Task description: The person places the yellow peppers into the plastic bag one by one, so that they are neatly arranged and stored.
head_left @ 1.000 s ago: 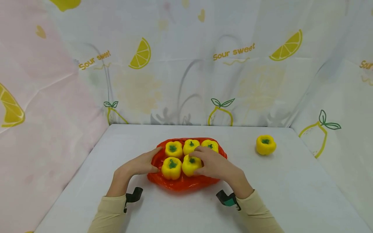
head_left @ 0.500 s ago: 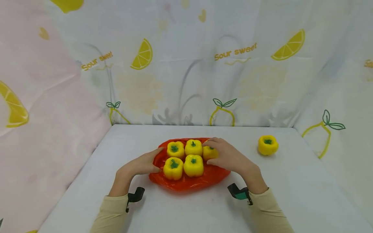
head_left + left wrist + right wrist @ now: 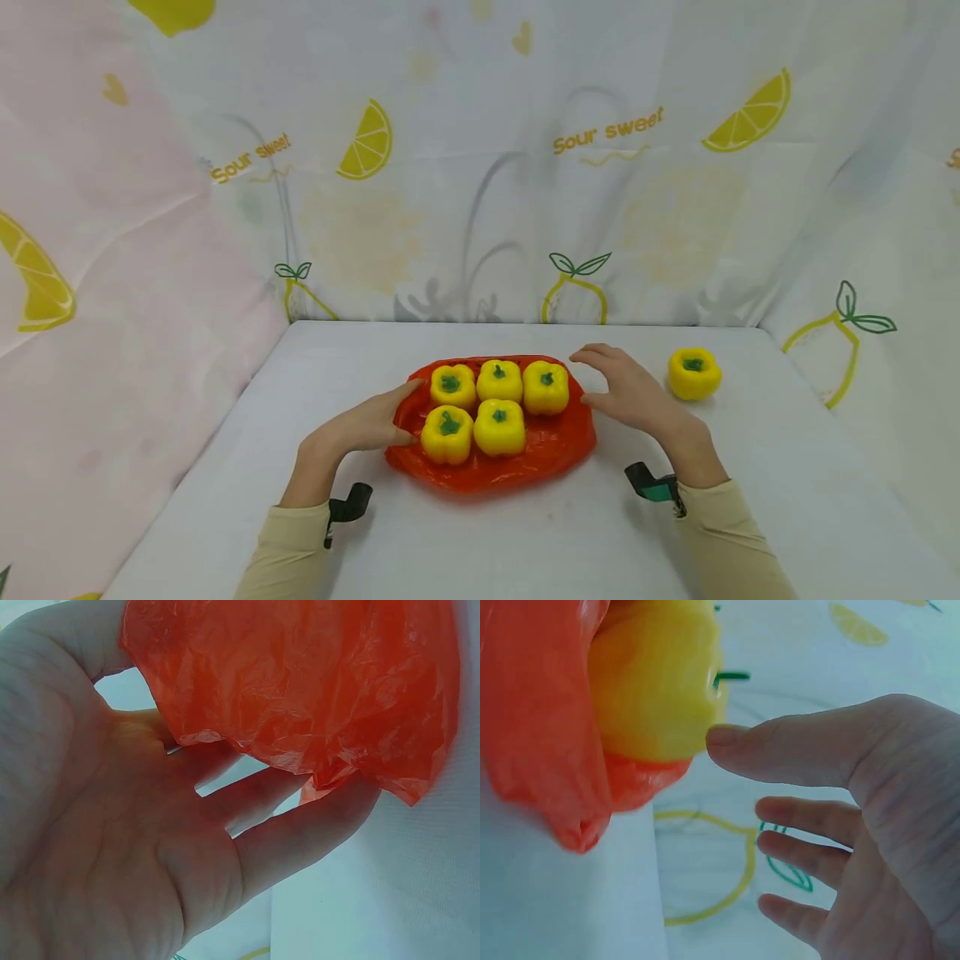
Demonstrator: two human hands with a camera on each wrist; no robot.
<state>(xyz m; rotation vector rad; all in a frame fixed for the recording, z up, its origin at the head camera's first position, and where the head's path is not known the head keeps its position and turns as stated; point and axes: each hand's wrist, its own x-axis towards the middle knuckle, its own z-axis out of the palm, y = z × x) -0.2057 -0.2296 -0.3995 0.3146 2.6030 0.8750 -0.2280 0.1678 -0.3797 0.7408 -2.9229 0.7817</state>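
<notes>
A red plastic bag [image 3: 555, 446] lies spread on the white table, its mouth facing up. Several yellow bell peppers [image 3: 499, 427] with green stems sit in it. My left hand [image 3: 367, 422] grips the bag's left edge; in the left wrist view its fingertips disappear into the red film [image 3: 300, 682]. Just off the bag's right side is my right hand [image 3: 637, 392], thumb and fingers spread, holding nothing. In the right wrist view its thumb overlaps the edge of a yellow pepper [image 3: 656, 682]. One more bell pepper [image 3: 693, 374] stands on the table beyond the right hand.
A white table [image 3: 480, 550] extends around the bag. Behind it and along both sides hangs a pale curtain [image 3: 450, 208] printed with lemons and lettering. Black wrist cameras [image 3: 350, 502] stick out below both hands.
My right hand has let go of a front pepper in the bag and moved right, past the bag's edge, toward the lone pepper. The left hand stays at the bag's left edge.
</notes>
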